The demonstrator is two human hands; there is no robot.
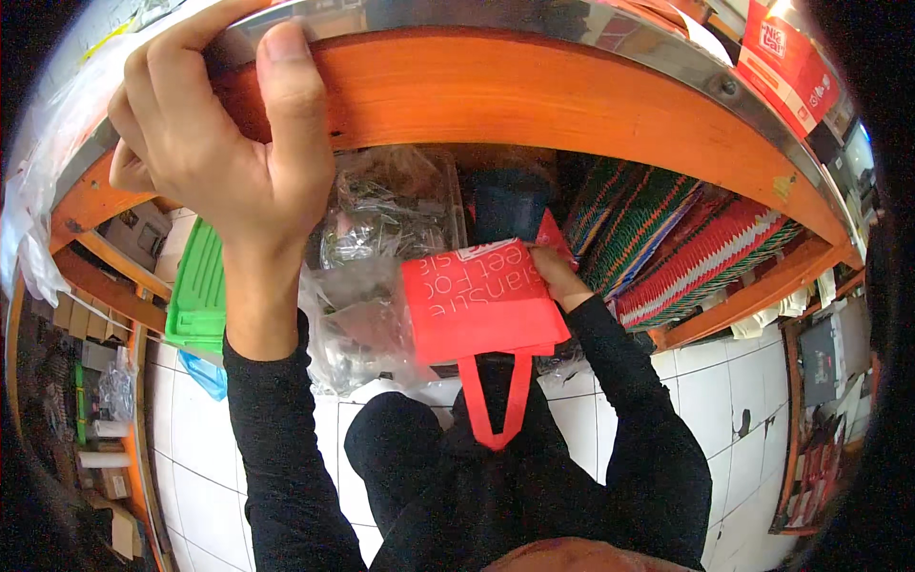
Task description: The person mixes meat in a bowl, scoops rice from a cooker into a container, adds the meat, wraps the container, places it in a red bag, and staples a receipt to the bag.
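Note:
Up at the counter's front edge, my left hand [221,136] grips the metal rim [443,18], with its thumb over the orange wooden board [543,93] beneath. A red fabric bag [486,325] bearing white writing hangs low in front of my knees, its handle loop pointing towards me. The right edge of this bag is in my right hand [561,275], whose fingers are partly hidden behind it. Clear plastic packaging [379,214] fills the shelf space beyond the bag. Close to my right hand lie stacked woven striped goods [636,214] in green, red and blue.
A green plastic crate [194,286] stands left of my forearm on the white tiled floor [193,422]. Red printed packaging [786,68] sits on the counter at right. Shelves with boxes and rolls [107,457] line the left side; another shelf unit [790,429] stands right.

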